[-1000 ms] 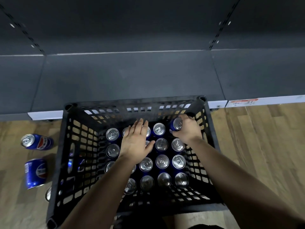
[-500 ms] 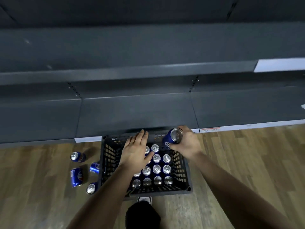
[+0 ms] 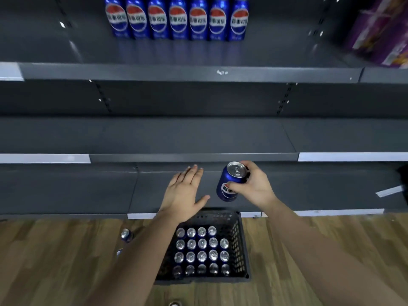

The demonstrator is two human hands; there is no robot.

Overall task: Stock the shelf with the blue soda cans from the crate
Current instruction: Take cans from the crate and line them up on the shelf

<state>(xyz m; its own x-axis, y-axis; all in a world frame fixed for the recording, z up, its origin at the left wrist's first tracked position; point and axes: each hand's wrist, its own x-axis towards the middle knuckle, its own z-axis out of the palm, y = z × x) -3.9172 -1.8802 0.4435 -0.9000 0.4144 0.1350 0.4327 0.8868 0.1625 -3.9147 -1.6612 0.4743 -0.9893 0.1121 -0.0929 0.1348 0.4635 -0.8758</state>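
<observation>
The floor (image 3: pixel 55 261) is made of light brown wood boards and fills the bottom of the frame. Behind it stand long dark grey metal shelves (image 3: pixel 176 135), one above the other, going from left to right. White strips (image 3: pixel 44 158) sit on parts of the shelf edges. At the top middle, a row of tall blue soda cans with red and white round labels (image 3: pixel 177 18) stands on the highest shelf. A blurry purple box (image 3: pixel 384 29) is in the upper right corner.

A black plastic crate with holes in its walls (image 3: pixel 240 246) sits on the floor at the bottom middle, right in front of the lowest shelf. Many cans with shiny silver tops (image 3: pixel 202 244) stand in rows inside it. One small blue can (image 3: pixel 126 235) is on the floor just left of the crate.

The right hand (image 3: pixel 254 186) is up in the air, a bit right of the middle of the frame. It holds one blue soda can (image 3: pixel 230 184) above the crate. Its fingers (image 3: pixel 247 165) are curled round the can near the top, and the thumb presses on the side. The can leans, with its silver top facing up.

The left hand (image 3: pixel 183 195) is flat and spread, palm down, holding nothing. It is just left of the can and not touching it.
</observation>
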